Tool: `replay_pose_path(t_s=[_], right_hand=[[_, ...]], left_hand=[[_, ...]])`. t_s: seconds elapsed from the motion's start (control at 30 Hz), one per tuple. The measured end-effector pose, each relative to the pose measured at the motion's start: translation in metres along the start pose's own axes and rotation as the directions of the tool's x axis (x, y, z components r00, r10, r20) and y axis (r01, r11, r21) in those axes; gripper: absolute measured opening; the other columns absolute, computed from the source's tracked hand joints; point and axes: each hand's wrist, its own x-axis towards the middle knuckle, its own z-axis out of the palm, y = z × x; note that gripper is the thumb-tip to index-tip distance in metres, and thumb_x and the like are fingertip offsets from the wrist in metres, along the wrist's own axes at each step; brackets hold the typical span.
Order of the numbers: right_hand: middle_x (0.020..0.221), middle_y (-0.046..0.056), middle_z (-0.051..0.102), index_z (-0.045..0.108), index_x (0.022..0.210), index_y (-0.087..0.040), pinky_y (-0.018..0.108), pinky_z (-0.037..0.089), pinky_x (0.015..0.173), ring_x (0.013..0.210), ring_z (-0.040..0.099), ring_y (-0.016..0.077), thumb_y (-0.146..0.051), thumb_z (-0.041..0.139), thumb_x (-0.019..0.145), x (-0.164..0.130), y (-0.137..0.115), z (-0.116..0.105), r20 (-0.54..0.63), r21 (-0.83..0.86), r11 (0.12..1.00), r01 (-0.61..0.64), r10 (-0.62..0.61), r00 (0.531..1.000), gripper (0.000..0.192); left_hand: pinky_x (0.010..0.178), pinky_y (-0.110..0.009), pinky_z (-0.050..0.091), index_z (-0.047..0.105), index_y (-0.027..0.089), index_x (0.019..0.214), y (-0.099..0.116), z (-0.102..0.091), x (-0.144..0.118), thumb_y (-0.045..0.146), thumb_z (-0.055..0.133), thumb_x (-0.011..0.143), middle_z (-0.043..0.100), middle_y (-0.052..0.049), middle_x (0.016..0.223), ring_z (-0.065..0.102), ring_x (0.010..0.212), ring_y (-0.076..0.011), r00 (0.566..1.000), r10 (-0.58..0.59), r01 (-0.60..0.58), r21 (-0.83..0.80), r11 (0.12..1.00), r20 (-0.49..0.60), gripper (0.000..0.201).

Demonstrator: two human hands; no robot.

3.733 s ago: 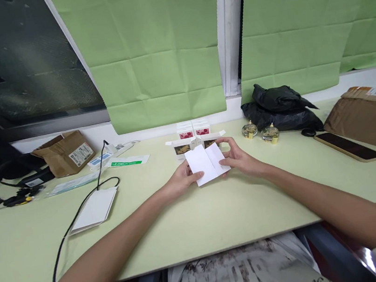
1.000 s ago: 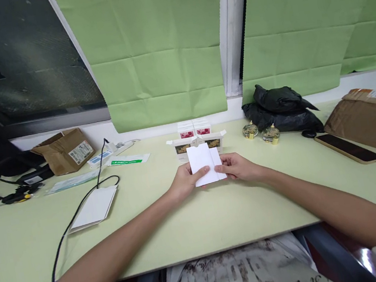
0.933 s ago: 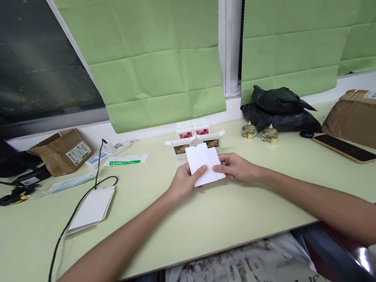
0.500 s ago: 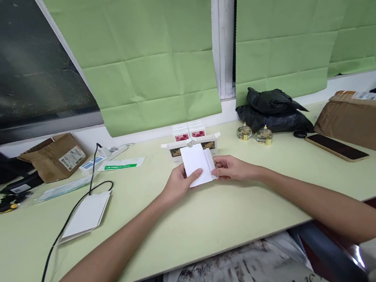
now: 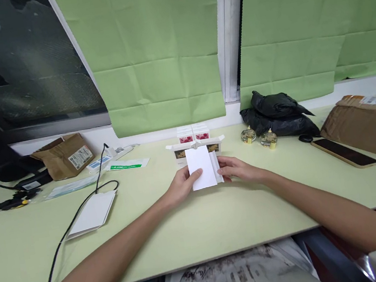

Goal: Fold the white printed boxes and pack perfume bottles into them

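Right now the left hand (image 5: 180,187) and right hand (image 5: 235,171) pinch the folded white card (image 5: 203,174), which could crease crooked if either thumb slips

Far across my pale green desk (image 5: 200,224) stand small printed boxes (image 5: 195,141). To their right I see two gold-capped bottles (image 5: 258,136), a black plastic bag (image 5: 277,111), a phone (image 5: 344,151) and a brown parcel (image 5: 369,125). On the left lie a white pad (image 5: 93,213) with a black cable (image 5: 74,221), and an open cardboard box (image 5: 65,155).
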Motion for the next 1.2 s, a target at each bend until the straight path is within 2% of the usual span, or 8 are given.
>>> replay_pose_path(t_s=[0.37,0.53,0.6,0.7,0.77,0.83,1.0,1.2], right_hand=[[0.098,0.004,0.069,0.062,0.115,-0.019,0.026,0.044,0.058,0.076,0.059,0.0155,-0.052,0.079,0.088,0.002,0.006,0.002,-0.040,-0.025,0.999,-0.025,0.024,0.999,0.046],[0.081,0.000,0.069,0.058,0.122,-0.019,0.024,0.037,0.049,0.058,0.053,0.0108,-0.056,0.082,0.084,0.002,0.007,0.001,-0.069,-0.038,0.993,-0.115,0.112,0.991,0.058],[0.072,-0.003,0.066,0.056,0.124,-0.020,0.023,0.035,0.045,0.052,0.050,0.0099,-0.058,0.082,0.084,0.002,0.006,-0.003,-0.062,-0.056,0.984,-0.169,0.166,0.984,0.061],[0.069,-0.004,0.065,0.053,0.128,-0.021,0.022,0.035,0.043,0.048,0.051,0.0101,-0.059,0.078,0.087,0.001,0.004,-0.012,-0.073,-0.103,0.973,-0.206,0.199,0.977,0.061],[0.066,-0.005,0.064,0.053,0.128,-0.021,0.023,0.033,0.043,0.047,0.048,0.0099,-0.058,0.073,0.091,0.000,0.003,-0.017,-0.105,-0.167,0.967,-0.194,0.178,0.978,0.056],[0.065,-0.006,0.063,0.054,0.126,-0.021,0.023,0.032,0.045,0.049,0.047,0.0103,-0.056,0.068,0.094,-0.002,0.003,-0.021,-0.134,-0.249,0.951,-0.183,0.153,0.979,0.050],[0.069,-0.003,0.069,0.059,0.118,-0.022,0.027,0.037,0.056,0.058,0.056,0.0151,-0.049,0.060,0.097,-0.004,0.002,-0.025,-0.168,-0.475,0.856,-0.206,0.141,0.976,0.034],[0.074,0.002,0.070,0.070,0.102,-0.024,0.030,0.035,0.065,0.069,0.060,0.0202,-0.047,0.054,0.101,-0.002,0.001,-0.024,-0.269,-0.778,0.589,-0.217,0.001,0.963,0.028]], left_hand=[[0.089,-0.038,0.058,0.073,0.016,0.125,0.001,0.005,0.000,0.055,0.081,0.084,0.077,-0.014,0.124,0.073,0.107,-0.0298,0.994,-0.009,0.011,-0.014,1.000,0.112,0.057],[0.085,-0.036,0.058,0.070,0.017,0.129,0.009,0.009,-0.003,0.055,0.083,0.081,0.076,-0.014,0.125,0.073,0.106,-0.0294,0.990,-0.031,0.033,-0.010,0.999,0.137,0.062],[0.074,-0.032,0.055,0.072,0.017,0.123,0.011,0.008,-0.004,0.061,0.077,0.085,0.079,-0.012,0.110,0.073,0.090,-0.0254,0.992,-0.040,0.032,0.068,0.997,0.121,0.059],[0.058,-0.029,0.043,0.076,0.018,0.092,0.013,0.003,-0.006,0.070,0.064,0.091,0.071,-0.004,0.074,0.059,0.061,-0.0184,0.998,-0.017,0.000,0.307,0.952,0.054,0.054],[0.055,-0.030,0.035,0.072,0.019,0.077,0.012,-0.001,-0.006,0.071,0.058,0.093,0.063,-0.001,0.063,0.050,0.055,-0.0167,0.999,0.014,-0.026,0.459,0.888,0.029,0.056],[0.054,-0.029,0.031,0.072,0.020,0.077,0.012,-0.005,-0.007,0.069,0.056,0.095,0.061,-0.001,0.062,0.048,0.055,-0.0169,0.998,0.035,-0.053,0.556,0.829,0.044,0.055],[0.058,-0.029,0.033,0.075,0.024,0.096,0.013,-0.005,-0.009,0.062,0.058,0.097,0.067,0.000,0.071,0.056,0.063,-0.0191,0.986,0.055,-0.147,0.649,0.746,0.160,0.042],[0.061,-0.027,0.036,0.074,0.025,0.103,0.015,-0.004,-0.012,0.059,0.056,0.099,0.070,0.000,0.074,0.060,0.066,-0.0191,0.970,0.080,-0.218,0.675,0.705,0.229,0.039]])
